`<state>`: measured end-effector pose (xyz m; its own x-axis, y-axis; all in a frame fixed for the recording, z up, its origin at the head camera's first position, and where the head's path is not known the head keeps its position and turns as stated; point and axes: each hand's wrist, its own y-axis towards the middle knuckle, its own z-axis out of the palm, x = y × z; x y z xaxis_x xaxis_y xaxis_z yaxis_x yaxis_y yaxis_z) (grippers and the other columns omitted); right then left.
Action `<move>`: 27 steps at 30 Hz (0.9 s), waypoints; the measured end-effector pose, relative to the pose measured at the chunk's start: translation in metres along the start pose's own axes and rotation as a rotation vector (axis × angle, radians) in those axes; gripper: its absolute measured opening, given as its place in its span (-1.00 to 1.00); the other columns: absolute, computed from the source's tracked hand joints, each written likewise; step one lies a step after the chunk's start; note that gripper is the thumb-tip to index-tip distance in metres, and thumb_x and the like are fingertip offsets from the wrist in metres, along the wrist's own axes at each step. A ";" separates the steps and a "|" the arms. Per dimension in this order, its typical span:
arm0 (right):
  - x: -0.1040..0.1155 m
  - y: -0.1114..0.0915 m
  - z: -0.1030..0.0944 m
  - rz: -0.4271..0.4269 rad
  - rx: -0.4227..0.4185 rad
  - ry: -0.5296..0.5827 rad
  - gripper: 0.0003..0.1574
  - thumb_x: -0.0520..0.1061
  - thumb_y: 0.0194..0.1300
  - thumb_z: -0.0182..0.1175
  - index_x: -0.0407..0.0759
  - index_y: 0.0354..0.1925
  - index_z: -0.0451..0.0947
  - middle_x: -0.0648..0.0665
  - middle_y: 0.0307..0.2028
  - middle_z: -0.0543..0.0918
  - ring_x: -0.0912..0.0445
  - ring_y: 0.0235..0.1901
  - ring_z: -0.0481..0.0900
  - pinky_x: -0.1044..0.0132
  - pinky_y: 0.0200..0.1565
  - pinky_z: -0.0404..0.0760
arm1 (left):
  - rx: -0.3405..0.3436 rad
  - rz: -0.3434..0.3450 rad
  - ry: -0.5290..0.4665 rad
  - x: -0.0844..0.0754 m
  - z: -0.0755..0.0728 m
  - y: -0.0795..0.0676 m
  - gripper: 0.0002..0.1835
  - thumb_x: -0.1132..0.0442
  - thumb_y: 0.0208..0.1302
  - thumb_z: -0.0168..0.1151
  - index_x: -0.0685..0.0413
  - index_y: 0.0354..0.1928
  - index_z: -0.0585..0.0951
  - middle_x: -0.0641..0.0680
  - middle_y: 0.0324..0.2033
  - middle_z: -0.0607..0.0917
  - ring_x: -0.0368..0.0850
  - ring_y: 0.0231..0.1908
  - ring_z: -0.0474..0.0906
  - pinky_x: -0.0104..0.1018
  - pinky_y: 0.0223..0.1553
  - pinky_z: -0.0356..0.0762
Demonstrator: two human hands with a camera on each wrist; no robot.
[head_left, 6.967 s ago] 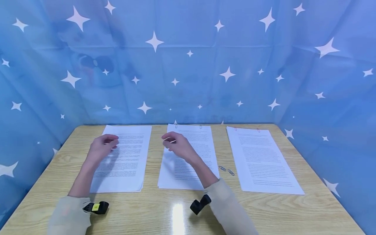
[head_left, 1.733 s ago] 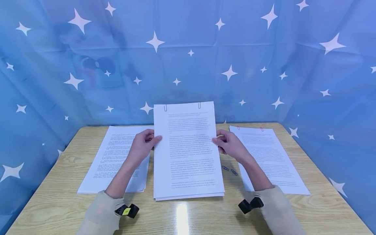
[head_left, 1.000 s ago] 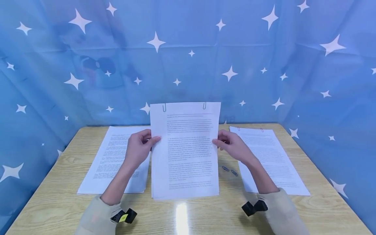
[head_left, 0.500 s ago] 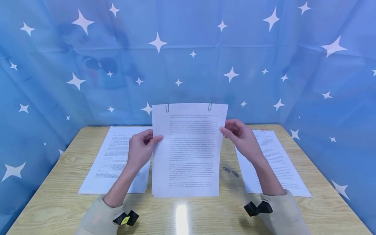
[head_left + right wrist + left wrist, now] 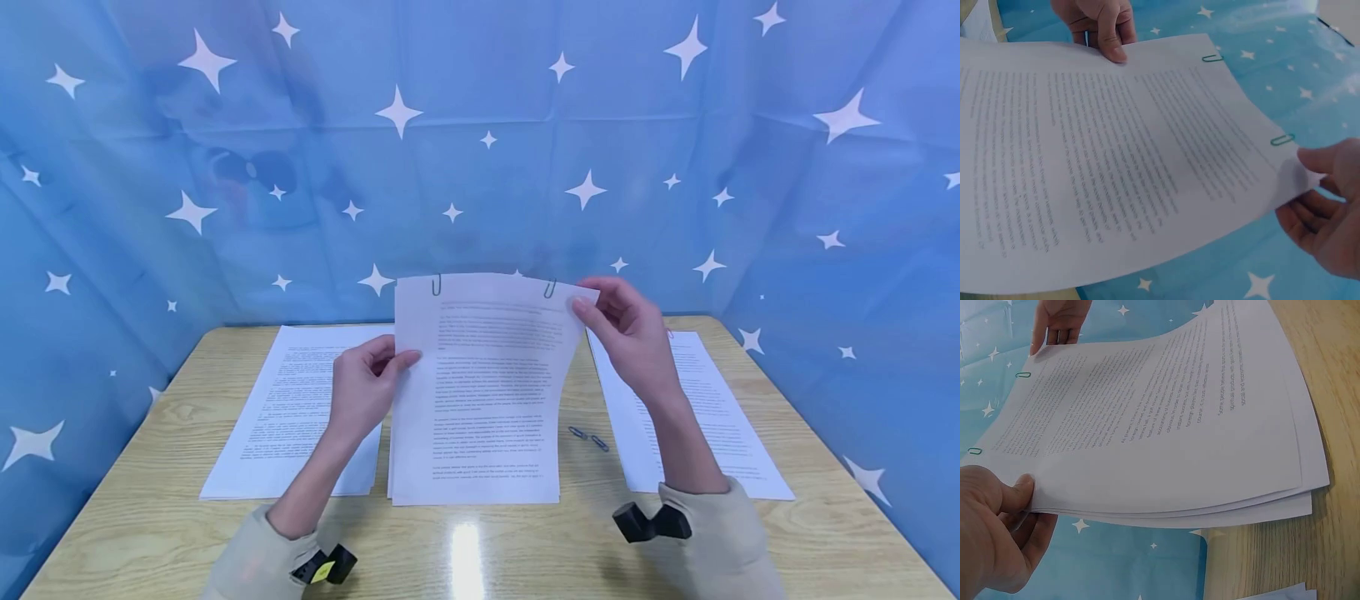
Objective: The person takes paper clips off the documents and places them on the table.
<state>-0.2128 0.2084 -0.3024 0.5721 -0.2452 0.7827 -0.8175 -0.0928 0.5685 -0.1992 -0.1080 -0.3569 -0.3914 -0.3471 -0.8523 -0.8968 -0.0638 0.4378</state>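
Observation:
Printed sheets, several together, are held up off the wooden table in the middle of the head view. Two green paper clips sit on their top edge. My left hand pinches the left edge, thumb in front and fingers behind. My right hand pinches the top right corner, close beside the other green clip, and the sheets bow there. In the left wrist view, the lower edges of the sheets fan slightly apart near the table.
A printed paper stack lies at the left of the table. Another paper stack lies at the right, with a red paper clip showing. Two loose paper clips rest between. A starry blue curtain hangs behind.
The middle sheets, flat on the table at first, have been lifted by both hands. My right hand has since slid up from the right edge to the top corner, bending it.

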 end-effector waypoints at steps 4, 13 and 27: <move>0.004 0.001 0.003 -0.035 -0.017 0.000 -0.76 -0.25 0.45 0.21 -0.33 0.03 0.60 -0.14 -0.13 0.65 0.02 -0.26 0.54 0.37 -0.25 0.48 | -0.006 0.031 0.013 -0.001 0.002 -0.001 -0.87 0.40 0.24 0.42 0.27 -0.18 0.77 0.18 -0.35 0.79 0.00 -0.42 0.70 -0.47 -0.43 0.54; 0.008 -0.002 0.009 -0.110 -0.063 -0.086 -0.83 -0.29 0.43 0.22 -0.34 -0.05 0.63 -0.16 -0.13 0.67 0.08 -0.16 0.56 0.35 -0.14 0.49 | -0.017 0.100 0.032 -0.003 0.005 -0.003 -0.91 0.46 0.21 0.42 0.27 -0.23 0.77 0.15 -0.38 0.79 -0.03 -0.45 0.69 -0.48 -0.43 0.53; 0.009 -0.003 0.011 -0.120 -0.110 -0.123 -0.87 -0.27 0.43 0.23 -0.29 -0.12 0.67 -0.01 -0.22 0.69 0.10 -0.28 0.54 0.34 -0.22 0.46 | -0.013 0.129 0.047 -0.005 0.005 -0.005 -0.88 0.46 0.21 0.42 0.25 -0.21 0.78 0.14 -0.34 0.80 -0.05 -0.45 0.69 -0.46 -0.41 0.53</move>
<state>-0.2055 0.1959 -0.2998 0.6472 -0.3551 0.6745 -0.7277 -0.0243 0.6854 -0.1939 -0.1010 -0.3557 -0.4931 -0.3970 -0.7742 -0.8368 -0.0273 0.5469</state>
